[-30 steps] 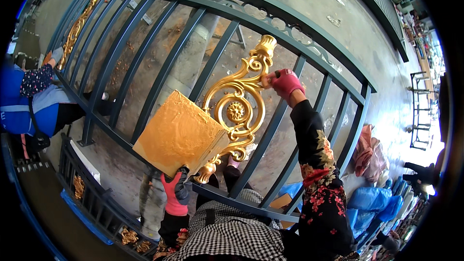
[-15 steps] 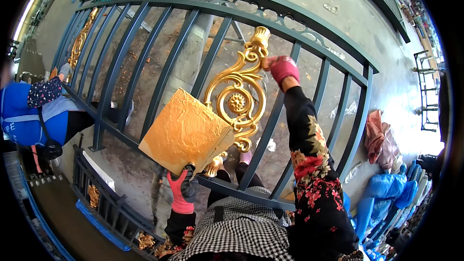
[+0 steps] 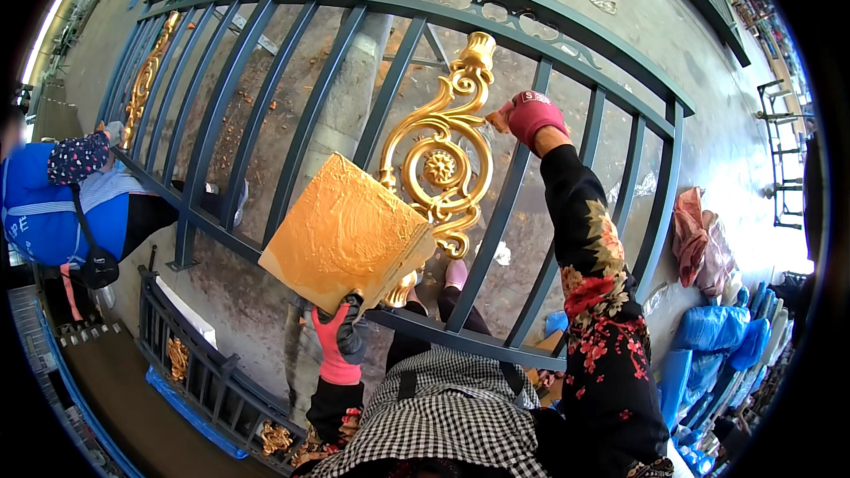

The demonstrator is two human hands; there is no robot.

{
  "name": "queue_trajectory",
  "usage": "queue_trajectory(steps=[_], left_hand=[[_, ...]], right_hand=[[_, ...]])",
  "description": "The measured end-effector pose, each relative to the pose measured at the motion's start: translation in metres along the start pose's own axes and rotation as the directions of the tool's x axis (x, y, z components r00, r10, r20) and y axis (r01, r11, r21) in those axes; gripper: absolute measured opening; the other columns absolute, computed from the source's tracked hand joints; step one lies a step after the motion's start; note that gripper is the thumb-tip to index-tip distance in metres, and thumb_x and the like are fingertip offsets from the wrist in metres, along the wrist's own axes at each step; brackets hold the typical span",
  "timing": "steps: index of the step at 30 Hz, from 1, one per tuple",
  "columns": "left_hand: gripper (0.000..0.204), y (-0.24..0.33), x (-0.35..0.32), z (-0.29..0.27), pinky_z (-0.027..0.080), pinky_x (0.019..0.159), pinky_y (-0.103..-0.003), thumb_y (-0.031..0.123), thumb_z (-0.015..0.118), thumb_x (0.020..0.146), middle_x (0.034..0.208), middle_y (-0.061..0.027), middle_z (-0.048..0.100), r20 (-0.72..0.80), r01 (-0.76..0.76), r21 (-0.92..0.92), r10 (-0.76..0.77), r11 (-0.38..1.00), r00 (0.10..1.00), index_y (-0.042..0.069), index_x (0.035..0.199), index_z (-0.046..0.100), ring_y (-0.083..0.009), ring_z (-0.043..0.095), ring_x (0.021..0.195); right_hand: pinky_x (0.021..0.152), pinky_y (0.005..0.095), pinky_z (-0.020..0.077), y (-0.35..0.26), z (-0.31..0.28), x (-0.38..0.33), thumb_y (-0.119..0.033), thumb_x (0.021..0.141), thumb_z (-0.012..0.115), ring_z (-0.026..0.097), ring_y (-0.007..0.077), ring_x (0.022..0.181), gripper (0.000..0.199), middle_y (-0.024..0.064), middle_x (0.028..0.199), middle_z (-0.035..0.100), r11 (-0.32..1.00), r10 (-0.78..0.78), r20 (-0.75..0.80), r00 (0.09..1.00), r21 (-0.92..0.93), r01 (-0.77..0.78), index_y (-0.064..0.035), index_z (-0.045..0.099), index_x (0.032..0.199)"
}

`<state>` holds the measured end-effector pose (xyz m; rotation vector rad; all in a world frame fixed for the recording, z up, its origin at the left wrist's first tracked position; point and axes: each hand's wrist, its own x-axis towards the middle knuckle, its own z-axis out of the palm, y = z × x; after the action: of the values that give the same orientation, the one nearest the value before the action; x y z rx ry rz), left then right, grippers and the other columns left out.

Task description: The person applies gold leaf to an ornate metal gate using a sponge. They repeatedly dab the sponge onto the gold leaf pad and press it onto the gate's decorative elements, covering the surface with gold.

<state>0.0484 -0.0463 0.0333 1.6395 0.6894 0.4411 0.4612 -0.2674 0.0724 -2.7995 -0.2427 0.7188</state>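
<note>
A dark grey metal railing panel (image 3: 232, 97) stretches in front of me, with a gold scrollwork ornament (image 3: 440, 168) between its bars. My left hand (image 3: 339, 341), in a pink and dark grey glove, grips the near edge of a square board (image 3: 341, 230) smeared thickly with gold paint. The board is tilted over the ornament's lower left side. My right hand (image 3: 534, 119), in a dark pink glove, pinches a small orange-brown piece (image 3: 498, 122), whose kind I cannot make out. It is just right of the ornament's upper scroll; contact is unclear.
At far left, a person in blue (image 3: 62, 204) reaches toward another gold ornament (image 3: 149, 80) on the same panel. A second railing (image 3: 217, 372) with gold ornaments stands lower left. Blue-wrapped goods (image 3: 708, 332) and reddish cloths (image 3: 695, 235) lie at the right.
My right hand has moved away from the ornament's neck, lower along its right side. The left hand still holds the board. The whole view has shifted slightly.
</note>
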Motion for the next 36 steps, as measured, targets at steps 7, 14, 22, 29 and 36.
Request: queue_trajectory(steps=[7, 14, 22, 29, 36], left_hand=[[0.024, 0.013, 0.002, 0.004, 0.050, 0.079, -0.029, -0.001, 0.060, 0.083, 0.103, -0.0112, 0.061, 0.070, 0.266, -0.470, -0.264, 0.842, 0.962, -0.006, 0.106, 0.055, -0.0182, 0.061, 0.088], [0.032, 0.015, 0.005, 0.001, 0.052, 0.074, -0.028, 0.001, 0.065, 0.081, 0.097, -0.0103, 0.063, 0.044, 0.189, -0.349, -0.186, 0.918, 0.982, -0.004, 0.109, 0.052, -0.0164, 0.062, 0.081], [0.023, 0.009, -0.004, -0.005, 0.052, 0.077, -0.028, 0.000, 0.062, 0.083, 0.099, -0.0115, 0.064, 0.062, 0.191, -0.415, -0.182, 0.890, 0.981, -0.007, 0.103, 0.054, -0.0167, 0.063, 0.084], [0.023, 0.034, -0.003, -0.021, 0.051, 0.078, -0.027, 0.001, 0.060, 0.084, 0.099, -0.0127, 0.064, 0.184, 0.283, -0.559, -0.216, 0.779, 0.959, -0.009, 0.104, 0.055, -0.0169, 0.064, 0.086], [0.025, 0.015, -0.003, -0.046, 0.056, 0.073, -0.036, 0.002, 0.053, 0.087, 0.099, -0.0129, 0.061, 0.122, 0.212, -0.479, -0.175, 0.852, 0.977, -0.006, 0.110, 0.051, -0.0232, 0.065, 0.085]], right_hand=[[0.073, 0.0372, 0.0523, 0.015, 0.051, -0.021, -0.023, 0.081, 0.058, 0.066, 0.0306, 0.083, 0.017, 0.0114, 0.084, 0.069, 0.994, -0.024, -0.026, 0.999, -0.111, 0.021, -0.0136, 0.072, 0.084], [0.076, 0.0379, 0.0519, -0.006, 0.032, -0.034, -0.027, 0.081, 0.058, 0.066, 0.0307, 0.086, 0.019, 0.0110, 0.088, 0.069, 0.997, 0.070, -0.001, 0.998, -0.041, -0.070, -0.0189, 0.073, 0.090], [0.075, 0.0395, 0.0506, 0.000, 0.061, -0.055, -0.027, 0.080, 0.060, 0.065, 0.0327, 0.087, 0.020, 0.0131, 0.090, 0.068, 0.980, 0.185, -0.009, 0.983, -0.076, -0.185, -0.0155, 0.072, 0.091], [0.081, 0.0430, 0.0512, -0.019, 0.060, -0.081, -0.032, 0.084, 0.055, 0.063, 0.0379, 0.098, 0.034, 0.0210, 0.103, 0.065, 0.969, 0.234, 0.026, 0.972, -0.090, -0.231, -0.0038, 0.069, 0.098], [0.080, 0.0420, 0.0516, -0.022, 0.082, -0.092, -0.036, 0.078, 0.062, 0.064, 0.0369, 0.094, 0.040, 0.0222, 0.100, 0.066, 0.952, 0.304, 0.079, 0.949, 0.001, -0.305, -0.0019, 0.069, 0.097]])
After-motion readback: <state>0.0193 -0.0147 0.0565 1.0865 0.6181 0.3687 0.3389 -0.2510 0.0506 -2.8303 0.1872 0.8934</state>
